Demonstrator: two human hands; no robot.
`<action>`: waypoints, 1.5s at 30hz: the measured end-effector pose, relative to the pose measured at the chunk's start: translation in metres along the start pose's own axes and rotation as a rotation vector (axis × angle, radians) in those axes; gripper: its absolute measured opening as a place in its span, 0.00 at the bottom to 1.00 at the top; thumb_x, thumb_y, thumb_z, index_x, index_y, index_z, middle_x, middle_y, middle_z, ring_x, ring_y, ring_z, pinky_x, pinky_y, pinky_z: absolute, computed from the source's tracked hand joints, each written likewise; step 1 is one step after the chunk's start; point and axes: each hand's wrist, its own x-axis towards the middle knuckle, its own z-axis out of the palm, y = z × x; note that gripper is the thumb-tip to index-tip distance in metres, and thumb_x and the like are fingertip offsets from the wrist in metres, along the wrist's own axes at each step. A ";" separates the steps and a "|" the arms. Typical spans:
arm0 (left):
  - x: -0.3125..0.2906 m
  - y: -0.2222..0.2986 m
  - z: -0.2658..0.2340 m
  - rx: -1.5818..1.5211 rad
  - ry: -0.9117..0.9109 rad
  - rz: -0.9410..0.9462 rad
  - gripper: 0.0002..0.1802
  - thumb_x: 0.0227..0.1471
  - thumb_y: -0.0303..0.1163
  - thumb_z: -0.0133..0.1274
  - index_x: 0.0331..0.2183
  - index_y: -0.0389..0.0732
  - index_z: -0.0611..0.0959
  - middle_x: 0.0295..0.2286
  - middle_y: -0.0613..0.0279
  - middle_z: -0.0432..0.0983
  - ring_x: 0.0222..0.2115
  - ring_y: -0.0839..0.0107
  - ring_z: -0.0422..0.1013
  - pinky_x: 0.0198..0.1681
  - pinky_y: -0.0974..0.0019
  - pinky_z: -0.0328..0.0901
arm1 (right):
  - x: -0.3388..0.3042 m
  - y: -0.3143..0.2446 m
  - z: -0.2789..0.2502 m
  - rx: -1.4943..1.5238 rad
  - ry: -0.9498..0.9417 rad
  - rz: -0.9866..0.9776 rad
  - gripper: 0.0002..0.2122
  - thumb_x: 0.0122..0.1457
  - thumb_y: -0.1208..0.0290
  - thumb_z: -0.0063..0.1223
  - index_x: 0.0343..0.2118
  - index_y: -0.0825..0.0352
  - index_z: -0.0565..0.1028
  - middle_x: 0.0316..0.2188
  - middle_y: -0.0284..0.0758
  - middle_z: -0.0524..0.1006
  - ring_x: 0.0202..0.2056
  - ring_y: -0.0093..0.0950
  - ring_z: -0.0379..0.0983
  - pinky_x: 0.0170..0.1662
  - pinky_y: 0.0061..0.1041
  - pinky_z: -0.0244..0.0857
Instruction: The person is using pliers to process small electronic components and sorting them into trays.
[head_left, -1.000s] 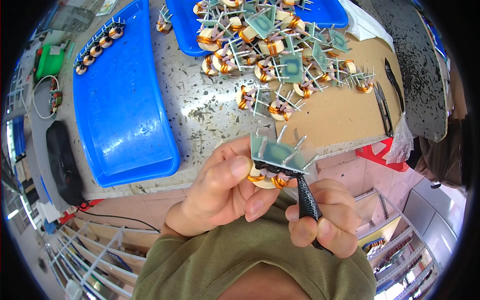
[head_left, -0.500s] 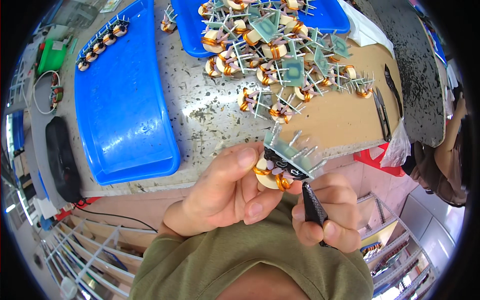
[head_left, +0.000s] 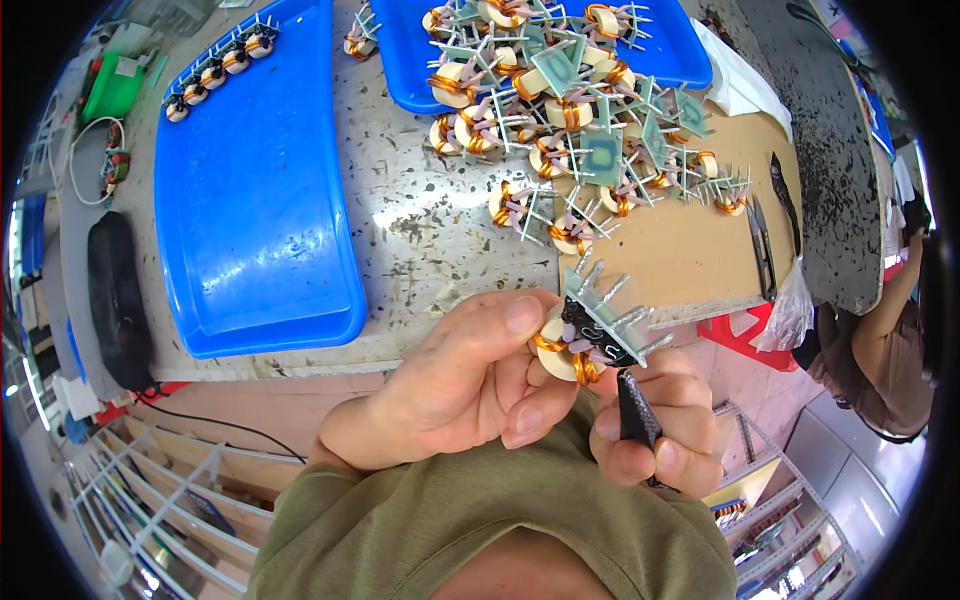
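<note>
My left hand (head_left: 455, 385) pinches a toroidal coil (head_left: 552, 362) by its cream ring wound with copper wire. The coil is fixed to a small green board (head_left: 622, 296) with metal pins pointing up and away. Shiny black material coats the board's coil side. My right hand (head_left: 675, 425) is closed round a black tapered tool (head_left: 637, 415), its tip just under the board's right end; whether it touches cannot be seen. Beyond my hands lies a heap of similar coils (head_left: 570, 115), their boards and pins tangled together.
A long blue tray (head_left: 255, 210) at the left bears a row of black-coated coils (head_left: 220, 72) at its far end. Another blue tray (head_left: 680, 65) is under the heap. On brown cardboard (head_left: 690, 265) lie snips (head_left: 763, 250) and a black tool (head_left: 784, 195). Someone's arm (head_left: 880, 310) shows far right.
The coil and both hands have shifted slightly right in the picture, as has the heap. The tool tip stays beside the board. Both holds are unchanged.
</note>
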 end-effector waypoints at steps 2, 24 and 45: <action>-0.001 0.000 -0.002 -0.005 -0.013 -0.006 0.21 0.51 0.43 0.40 0.33 0.30 0.69 0.26 0.53 0.69 0.15 0.74 0.61 0.14 0.74 0.56 | 0.000 0.001 0.000 -0.014 -0.013 -0.002 0.14 0.45 0.73 0.56 0.32 0.68 0.63 0.16 0.33 0.69 0.12 0.23 0.62 0.16 0.20 0.57; 0.000 -0.004 0.003 0.298 0.173 0.103 0.31 0.41 0.50 0.51 0.34 0.27 0.70 0.27 0.50 0.72 0.11 0.82 0.61 0.10 0.82 0.55 | 0.005 0.001 0.005 0.029 -0.030 -0.011 0.14 0.43 0.74 0.57 0.31 0.68 0.64 0.17 0.33 0.69 0.13 0.23 0.63 0.17 0.19 0.57; 0.003 -0.004 -0.006 0.133 0.043 0.200 0.06 0.47 0.26 0.47 0.30 0.35 0.69 0.23 0.60 0.69 0.16 0.75 0.64 0.17 0.74 0.60 | 0.011 0.003 0.000 0.141 -0.007 0.016 0.14 0.45 0.72 0.55 0.32 0.68 0.63 0.18 0.34 0.69 0.11 0.22 0.62 0.14 0.19 0.56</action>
